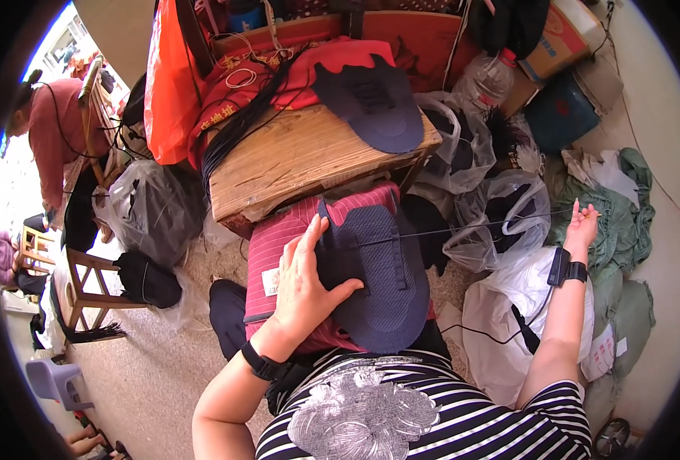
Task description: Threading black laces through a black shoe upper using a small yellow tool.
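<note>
A dark blue woven shoe upper (401, 307) lies over a red pinstriped cushion (267, 249) on my lap. My left hand (303, 287) presses flat on its left side, fingers stretched upward and thumb spread across the fabric. From the upper a thin dark cord (470, 226) runs taut to the right. My right hand (583, 225), arm stretched far out, is closed with the cord's end at its fingers. A small yellowish tip beside those fingers is too small to name. Another dark upper (374, 103) rests on the wooden bench (294, 157) ahead.
A bundle of black cords (252, 115) hangs over the bench's left end beside red cloth. Plastic bags (501, 218) and green cloth (624, 215) lie at the right. At the left are a wooden stool (87, 287), a bulging bag (156, 211) and another person (60, 130).
</note>
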{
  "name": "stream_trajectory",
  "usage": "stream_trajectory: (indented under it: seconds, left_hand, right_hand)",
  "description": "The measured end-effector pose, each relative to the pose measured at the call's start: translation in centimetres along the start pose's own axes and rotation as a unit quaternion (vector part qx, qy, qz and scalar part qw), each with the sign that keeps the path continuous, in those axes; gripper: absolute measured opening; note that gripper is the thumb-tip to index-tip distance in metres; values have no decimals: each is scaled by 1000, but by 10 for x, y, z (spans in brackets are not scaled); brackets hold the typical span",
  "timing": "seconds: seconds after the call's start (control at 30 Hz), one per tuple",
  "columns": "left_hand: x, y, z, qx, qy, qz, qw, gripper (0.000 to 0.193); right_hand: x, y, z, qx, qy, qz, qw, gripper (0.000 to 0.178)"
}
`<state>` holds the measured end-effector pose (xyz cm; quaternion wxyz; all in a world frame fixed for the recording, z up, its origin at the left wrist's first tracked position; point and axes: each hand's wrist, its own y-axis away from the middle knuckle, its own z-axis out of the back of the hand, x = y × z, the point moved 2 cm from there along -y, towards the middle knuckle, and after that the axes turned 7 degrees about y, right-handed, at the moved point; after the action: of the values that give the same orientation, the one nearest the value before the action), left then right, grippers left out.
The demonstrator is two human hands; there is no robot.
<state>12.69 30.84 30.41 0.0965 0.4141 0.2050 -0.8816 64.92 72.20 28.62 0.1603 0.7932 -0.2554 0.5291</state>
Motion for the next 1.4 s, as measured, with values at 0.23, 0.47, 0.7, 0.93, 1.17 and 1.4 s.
stream_trajectory:
  seconds: [0.23,0.47,0.7,0.93,1.17,1.4]
  left_hand:
    - [-5,0,0,-4,-23,-46,999,92]
    - [-22,13,20,34,-59,-178,982,41]
    - [-29,21,15,122,-86,-208,967,33]
    - [-29,17,14,120,-57,-210,969,32]
    - [-26,14,14,94,-27,-198,975,30]
    - [-27,-6,4,20,-150,-107,983,28]
  right_hand:
    - [9,90,-66,212,182,16,960,35]
    - [20,344,-119,651,318,-113,680,24]
    - [20,394,-140,772,329,202,505,7]
    - [-3,408,-149,788,291,290,459,10]
    - [5,420,-164,779,338,275,451,15]
    - [-7,402,-161,780,341,215,479,15]
